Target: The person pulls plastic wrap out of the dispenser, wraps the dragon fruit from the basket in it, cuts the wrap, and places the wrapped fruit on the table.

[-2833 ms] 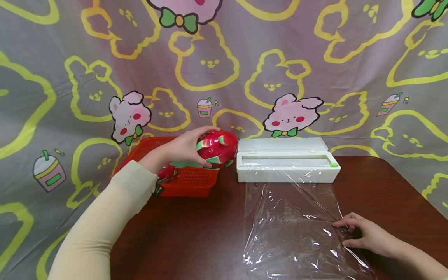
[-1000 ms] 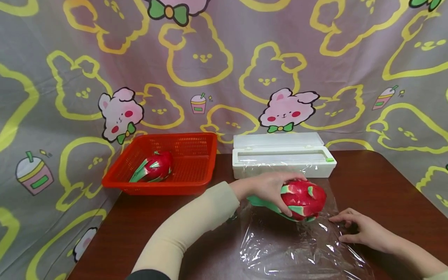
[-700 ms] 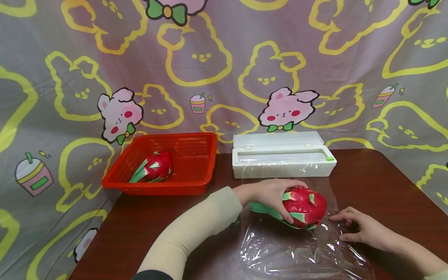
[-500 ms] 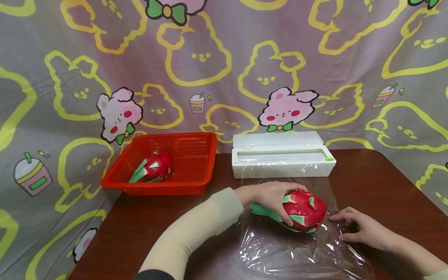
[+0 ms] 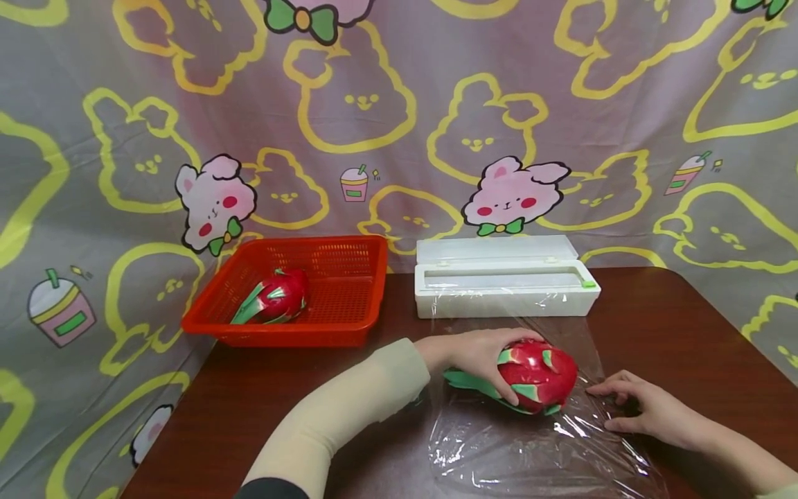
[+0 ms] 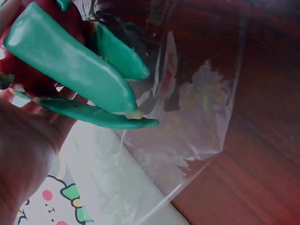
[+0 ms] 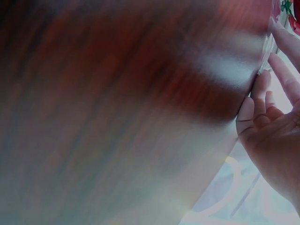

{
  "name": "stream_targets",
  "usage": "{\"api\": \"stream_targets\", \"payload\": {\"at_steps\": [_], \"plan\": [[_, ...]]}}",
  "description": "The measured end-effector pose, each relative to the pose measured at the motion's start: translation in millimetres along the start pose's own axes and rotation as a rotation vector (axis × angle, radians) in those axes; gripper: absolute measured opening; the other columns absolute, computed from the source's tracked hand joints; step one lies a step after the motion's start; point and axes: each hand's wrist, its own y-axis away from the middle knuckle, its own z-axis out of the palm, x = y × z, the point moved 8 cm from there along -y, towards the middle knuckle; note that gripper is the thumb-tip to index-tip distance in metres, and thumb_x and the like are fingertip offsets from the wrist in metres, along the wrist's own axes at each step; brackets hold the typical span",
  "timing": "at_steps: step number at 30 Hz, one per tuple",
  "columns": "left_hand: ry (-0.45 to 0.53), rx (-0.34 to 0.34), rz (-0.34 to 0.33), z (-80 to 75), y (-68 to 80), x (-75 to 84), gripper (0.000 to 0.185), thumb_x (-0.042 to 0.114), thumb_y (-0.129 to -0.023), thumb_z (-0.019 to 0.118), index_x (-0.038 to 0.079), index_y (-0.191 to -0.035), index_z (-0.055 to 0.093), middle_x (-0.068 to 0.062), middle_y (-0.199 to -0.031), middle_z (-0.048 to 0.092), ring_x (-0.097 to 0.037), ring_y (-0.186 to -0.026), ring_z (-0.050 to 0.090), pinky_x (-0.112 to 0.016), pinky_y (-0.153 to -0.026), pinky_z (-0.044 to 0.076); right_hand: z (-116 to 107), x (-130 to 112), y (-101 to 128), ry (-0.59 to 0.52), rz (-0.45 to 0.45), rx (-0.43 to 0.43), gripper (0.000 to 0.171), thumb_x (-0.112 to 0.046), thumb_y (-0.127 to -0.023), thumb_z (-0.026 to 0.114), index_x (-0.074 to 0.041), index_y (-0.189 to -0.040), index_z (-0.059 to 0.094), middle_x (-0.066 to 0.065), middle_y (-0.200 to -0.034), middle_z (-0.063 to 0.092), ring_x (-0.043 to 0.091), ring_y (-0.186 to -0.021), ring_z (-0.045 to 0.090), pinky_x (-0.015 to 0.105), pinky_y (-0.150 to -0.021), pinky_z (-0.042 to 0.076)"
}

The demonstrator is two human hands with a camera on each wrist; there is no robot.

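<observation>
The left hand (image 5: 483,353) grips a dragon fruit (image 5: 537,375) from its left side, the fingers curled over the top and the thumb under its near face. The fruit sits low and centre-right in the head view, on a sheet of cling film (image 5: 530,450) spread over the dark brown surface (image 5: 262,409). I cannot tell whether the fruit rests fully on the film or is held a little above it. Its green leaves (image 5: 464,380) stick out to the left, below the wrist. In the left wrist view those leaves (image 6: 70,70) fill the upper left, with the palm (image 6: 23,145) beneath them and the film (image 6: 187,122) lying crinkled over the wood to the right.

The right hand (image 5: 645,410) lies at the lower right of the head view, just beside the fruit, with the fingers spread lightly and their tips pressing down on the right edge of the film. They pinch nothing. The right wrist view is badly blurred; it shows only the fingers (image 7: 262,103) at the right edge, fairly straight, against the surface.

Behind the film, at centre right, stands a white dispenser (image 5: 505,287) with its lid open; the film runs up to its front. To the left of it is a red basket (image 5: 349,256) holding a second dragon fruit (image 5: 280,294). A cloth printed with rabbits (image 5: 374,104) hangs behind everything.
</observation>
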Motion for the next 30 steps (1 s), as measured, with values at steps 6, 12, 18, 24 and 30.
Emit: {"api": "stream_targets", "payload": {"at_steps": [6,12,18,24,30], "plan": [[0.069,-0.005,-0.057,-1.9,2.5,-6.5,0.096,0.025,-0.068,0.090,0.028,-0.145,0.033,0.012,-0.128,0.047,-0.002,-0.114,0.045,-0.016,-0.085,0.045,0.5,-4.3,0.9,-0.005,-0.058,0.018,0.048,-0.028,-0.074,0.084,-0.010,-0.116,0.069,-0.003,-0.101,0.053,0.002,-0.079,0.046,0.023,-0.063,0.043],[0.060,0.030,-0.041,-7.5,4.3,-10.8,0.097,0.022,-0.067,0.091,0.022,-0.145,0.033,0.008,-0.129,0.048,-0.004,-0.116,0.045,-0.017,-0.086,0.045,-3.9,-9.6,2.1,0.006,-0.108,0.042,0.045,-0.026,-0.075,0.083,-0.011,-0.115,0.069,-0.005,-0.100,0.054,0.002,-0.077,0.046,0.024,-0.061,0.043],[0.042,0.052,-0.064,-13.6,6.1,-15.4,0.093,0.024,-0.069,0.089,0.025,-0.145,0.034,0.009,-0.128,0.048,-0.004,-0.115,0.045,-0.016,-0.082,0.047,-6.7,-11.0,2.5,0.009,-0.121,0.056,0.044,-0.024,-0.075,0.084,-0.012,-0.115,0.070,-0.009,-0.095,0.055,0.003,-0.076,0.047,0.024,-0.059,0.042],[0.028,0.054,-0.057,-20.1,13.9,-12.9,0.092,0.026,-0.071,0.088,0.022,-0.146,0.035,0.008,-0.132,0.047,-0.004,-0.119,0.043,-0.017,-0.087,0.045,-9.6,-16.2,5.9,0.008,-0.205,0.082,0.043,-0.019,-0.075,0.083,-0.011,-0.115,0.069,-0.011,-0.092,0.056,0.003,-0.075,0.051,0.024,-0.058,0.043],[-0.069,0.111,0.005,-36.5,43.5,-4.5,0.088,0.032,-0.075,0.085,0.013,-0.146,0.038,0.004,-0.140,0.047,-0.006,-0.127,0.042,-0.021,-0.102,0.036,-16.9,-17.7,15.5,0.006,-0.151,0.084,0.039,-0.020,-0.077,0.082,-0.011,-0.113,0.069,-0.011,-0.095,0.058,0.003,-0.076,0.051,0.023,-0.060,0.045]]}}
